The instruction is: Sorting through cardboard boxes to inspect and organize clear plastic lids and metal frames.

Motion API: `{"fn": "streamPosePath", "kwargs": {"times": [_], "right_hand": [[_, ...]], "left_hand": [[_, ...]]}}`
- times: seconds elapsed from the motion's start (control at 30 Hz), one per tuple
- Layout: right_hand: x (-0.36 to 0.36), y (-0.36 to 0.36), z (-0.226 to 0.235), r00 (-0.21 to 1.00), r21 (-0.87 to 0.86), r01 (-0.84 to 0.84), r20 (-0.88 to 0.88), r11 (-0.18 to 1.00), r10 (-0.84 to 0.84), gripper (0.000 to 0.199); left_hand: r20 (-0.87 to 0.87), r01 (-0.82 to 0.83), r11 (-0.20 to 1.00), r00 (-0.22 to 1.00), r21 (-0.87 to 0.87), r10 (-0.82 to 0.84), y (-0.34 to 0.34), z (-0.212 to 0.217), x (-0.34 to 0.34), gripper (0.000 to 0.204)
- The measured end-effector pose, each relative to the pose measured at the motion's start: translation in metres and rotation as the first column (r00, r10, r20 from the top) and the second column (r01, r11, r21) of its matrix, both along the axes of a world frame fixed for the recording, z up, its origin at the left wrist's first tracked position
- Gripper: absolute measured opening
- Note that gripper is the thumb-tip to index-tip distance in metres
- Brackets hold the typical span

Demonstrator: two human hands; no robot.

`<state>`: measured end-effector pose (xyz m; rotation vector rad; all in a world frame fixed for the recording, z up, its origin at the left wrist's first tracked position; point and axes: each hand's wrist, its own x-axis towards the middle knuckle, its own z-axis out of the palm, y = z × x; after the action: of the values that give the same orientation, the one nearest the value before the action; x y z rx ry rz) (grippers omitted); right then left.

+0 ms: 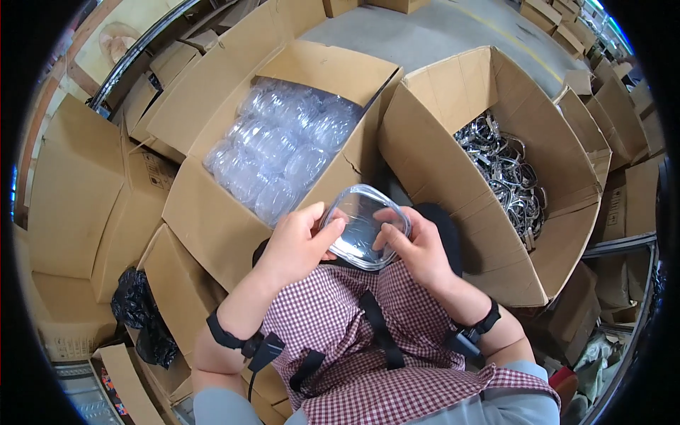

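Both hands (301, 244) (418, 248) hold clear plastic shell (365, 227) above checked apron (354, 340).

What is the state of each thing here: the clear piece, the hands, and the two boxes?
Clear plastic piece: held up over the lap by both hands.
Left hand: gripping its left edge.
Right hand: gripping its right edge.
Left carton: open, holds clear pieces.
Right carton: open, holds metal parts.

Lighting: bright, even daylight from above; soft shadows inside the cardboard box of metal parts (496, 170). Glare: white glints on the clear plastic pieces left of that box. Focus: sharp centrally. Distortion: fisheye, edges around the box curved, corners black.
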<state>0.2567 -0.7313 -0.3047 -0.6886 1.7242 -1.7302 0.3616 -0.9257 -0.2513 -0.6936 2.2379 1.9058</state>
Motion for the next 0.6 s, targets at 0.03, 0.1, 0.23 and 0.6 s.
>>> {"fn": "streamPosePath", "kwargs": {"times": [0.03,0.1,0.23,0.6], "right_hand": [[0.004,0.002,0.000,0.998,0.005,0.048,-0.027,0.999,-0.048,0.018],[0.008,0.004,0.000,0.973,0.005,0.121,-0.198,0.993,-0.118,0.017],[0.005,0.011,0.013,0.841,0.039,0.144,-0.532,0.989,-0.102,0.023],[0.009,0.011,0.007,0.931,-0.159,0.161,-0.304,0.974,-0.204,0.023]], "left_hand": [[-0.075,-0.001,0.993,0.997,-0.117,-0.008,0.003,-0.003,0.002,0.024],[-0.137,0.018,0.911,0.987,-0.413,-0.082,0.004,-0.002,0.006,0.017],[-0.487,-0.185,0.733,0.845,-0.654,-0.221,0.012,0.007,0.006,0.020],[-0.612,-0.245,0.774,0.759,-0.584,-0.222,0.026,-0.009,0.006,0.026]]}}
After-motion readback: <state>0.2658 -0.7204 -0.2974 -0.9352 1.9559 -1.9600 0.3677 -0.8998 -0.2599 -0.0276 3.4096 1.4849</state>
